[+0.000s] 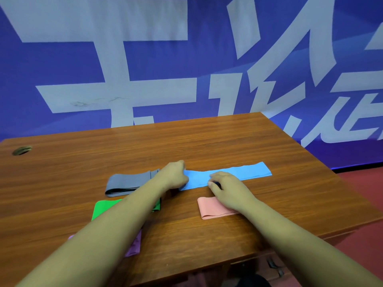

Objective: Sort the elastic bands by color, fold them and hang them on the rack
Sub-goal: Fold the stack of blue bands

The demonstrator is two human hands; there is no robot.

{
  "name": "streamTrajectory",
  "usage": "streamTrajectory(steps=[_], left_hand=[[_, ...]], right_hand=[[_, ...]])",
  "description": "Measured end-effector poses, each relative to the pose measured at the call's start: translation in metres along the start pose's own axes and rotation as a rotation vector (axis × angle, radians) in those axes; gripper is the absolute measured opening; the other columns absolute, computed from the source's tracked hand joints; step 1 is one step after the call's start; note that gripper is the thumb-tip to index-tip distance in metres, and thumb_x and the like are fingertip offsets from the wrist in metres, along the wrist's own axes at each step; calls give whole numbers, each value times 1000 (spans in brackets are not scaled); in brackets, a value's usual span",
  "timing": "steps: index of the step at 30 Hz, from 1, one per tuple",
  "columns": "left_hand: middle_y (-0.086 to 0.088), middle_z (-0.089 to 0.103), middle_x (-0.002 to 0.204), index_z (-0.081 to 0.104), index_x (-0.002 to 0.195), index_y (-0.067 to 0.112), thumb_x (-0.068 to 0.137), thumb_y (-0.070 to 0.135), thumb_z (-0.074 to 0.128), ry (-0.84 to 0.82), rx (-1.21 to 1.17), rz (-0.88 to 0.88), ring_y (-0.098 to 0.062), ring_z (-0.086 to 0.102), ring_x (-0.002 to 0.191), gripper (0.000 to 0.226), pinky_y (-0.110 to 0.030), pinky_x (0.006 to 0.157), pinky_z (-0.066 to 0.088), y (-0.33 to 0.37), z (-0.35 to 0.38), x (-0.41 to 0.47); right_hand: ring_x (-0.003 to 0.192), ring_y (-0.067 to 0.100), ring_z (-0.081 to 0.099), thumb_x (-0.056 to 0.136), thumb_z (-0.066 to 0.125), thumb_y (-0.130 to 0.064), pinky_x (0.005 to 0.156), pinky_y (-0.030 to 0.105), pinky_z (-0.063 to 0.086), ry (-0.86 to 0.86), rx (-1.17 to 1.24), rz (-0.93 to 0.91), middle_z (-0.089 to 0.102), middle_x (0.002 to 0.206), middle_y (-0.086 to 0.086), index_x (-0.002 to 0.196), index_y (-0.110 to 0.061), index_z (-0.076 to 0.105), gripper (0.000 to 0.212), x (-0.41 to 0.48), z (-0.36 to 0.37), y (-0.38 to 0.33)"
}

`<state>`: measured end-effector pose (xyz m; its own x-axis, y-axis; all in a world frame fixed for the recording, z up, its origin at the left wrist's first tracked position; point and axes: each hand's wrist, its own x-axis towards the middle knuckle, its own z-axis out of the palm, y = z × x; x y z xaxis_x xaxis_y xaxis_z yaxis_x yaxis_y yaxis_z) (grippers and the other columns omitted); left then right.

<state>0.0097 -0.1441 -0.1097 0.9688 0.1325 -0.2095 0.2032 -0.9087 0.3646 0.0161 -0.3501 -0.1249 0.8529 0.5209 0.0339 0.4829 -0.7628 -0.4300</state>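
A long light-blue elastic band [244,172] lies flat across the middle of the wooden table [186,141]. My left hand [175,175] rests curled on its left end, and my right hand [227,186] presses on its middle, fingers bent down onto it. A folded grey band [126,182] lies to the left of the blue one. A green band [103,207] and a purple band [135,244] lie nearer, partly hidden under my left forearm. A folded pink band [211,209] sits beneath my right wrist. No rack is in view.
A round cable hole [21,150] sits at the table's far left. A blue wall banner with large white characters [116,59] stands right behind the table. Red floor [362,183] shows past the table's right edge.
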Motion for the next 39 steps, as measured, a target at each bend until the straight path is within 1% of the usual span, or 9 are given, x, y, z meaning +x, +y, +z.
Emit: streamTrajectory(steps=[7,13,17,21,27,30,33,36,39], left_hand=[[-5,62,96,54,99,12,81,17,69,116,-257,-13,-23,55,86,24,-32,69,42,-6,-14,-12],[-2,63,86,58,96,15,80,15,67,176,-316,-11,-21,57,77,19,-30,61,42,-32,-33,-33],[-1,59,73,58,90,12,77,10,67,224,-487,55,-17,51,61,16,-30,60,43,-20,-35,-39],[-7,70,87,55,105,15,81,14,74,78,-759,156,-18,67,70,31,-33,72,53,10,-26,-41],[-2,73,101,54,106,22,73,21,78,41,-894,214,-18,65,85,40,-36,74,50,10,-4,-31],[3,59,120,50,122,23,73,28,84,124,-660,311,-8,56,106,60,-20,87,46,2,6,-28],[12,49,134,36,140,29,71,38,84,54,-510,345,-6,50,118,84,-24,99,42,1,15,-25],[10,60,122,46,129,30,74,30,81,63,-597,327,-10,58,109,65,-30,94,48,4,22,-19],[7,63,119,50,115,29,73,29,80,12,-712,275,-7,61,109,51,-32,99,48,2,29,-13]], right_hand=[[123,14,50,99,47,-32,102,31,40,-24,30,4,60,131,-3,120,-18,64,31,-4,-4,-13],[112,15,58,97,49,-33,94,30,45,-97,173,5,65,120,-4,113,-19,68,28,-2,7,-47],[102,22,66,99,49,-32,88,32,49,5,879,273,70,113,12,106,-7,69,32,13,-6,-63],[93,30,72,91,60,-47,88,47,56,-70,1484,501,67,117,18,122,-5,55,53,29,-19,-59],[92,30,68,84,65,4,83,45,58,58,1235,615,68,103,23,89,-3,63,9,32,-23,-37],[95,34,69,83,66,5,78,45,60,71,1197,648,68,107,26,97,-1,62,16,34,-26,-34],[90,30,70,86,65,4,68,41,62,19,1178,594,68,99,22,96,0,62,11,35,-35,-40],[84,28,70,87,64,4,58,34,62,-11,1184,526,68,95,21,100,4,61,14,35,-46,-46],[84,30,70,86,64,6,67,41,62,20,1232,502,67,94,23,97,5,60,12,41,-54,-43]])
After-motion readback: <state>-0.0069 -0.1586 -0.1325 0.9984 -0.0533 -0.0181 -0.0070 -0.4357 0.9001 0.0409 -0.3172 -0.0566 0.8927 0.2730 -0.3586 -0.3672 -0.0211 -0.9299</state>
